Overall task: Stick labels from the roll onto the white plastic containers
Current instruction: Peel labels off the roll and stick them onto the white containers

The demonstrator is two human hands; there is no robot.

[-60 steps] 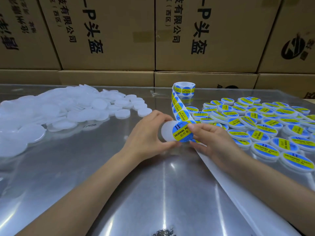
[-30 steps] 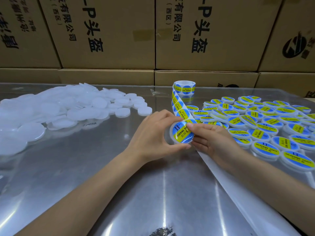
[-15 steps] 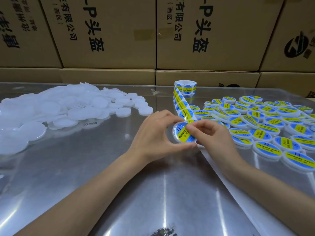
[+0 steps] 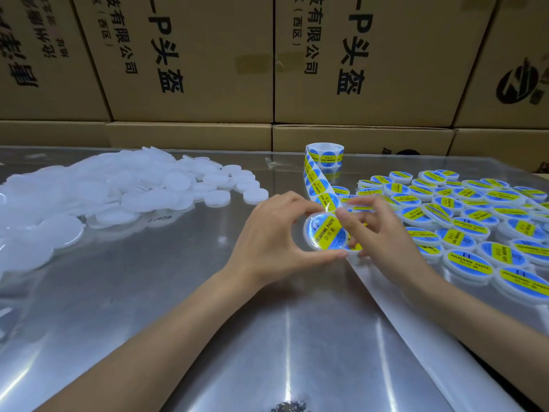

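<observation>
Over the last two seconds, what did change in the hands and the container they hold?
The label, which hung half off the container, now covers its face. The right hand moved from the label's edge to press over it with a fingertip. The left hand kept its grip on the container. The roll, the plain pile and the labelled pile stayed put.

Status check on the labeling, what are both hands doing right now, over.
Left hand grips container, label on. Right hand fingers touch the label's edge. Label strip runs to roll. Nothing in the way.
</observation>
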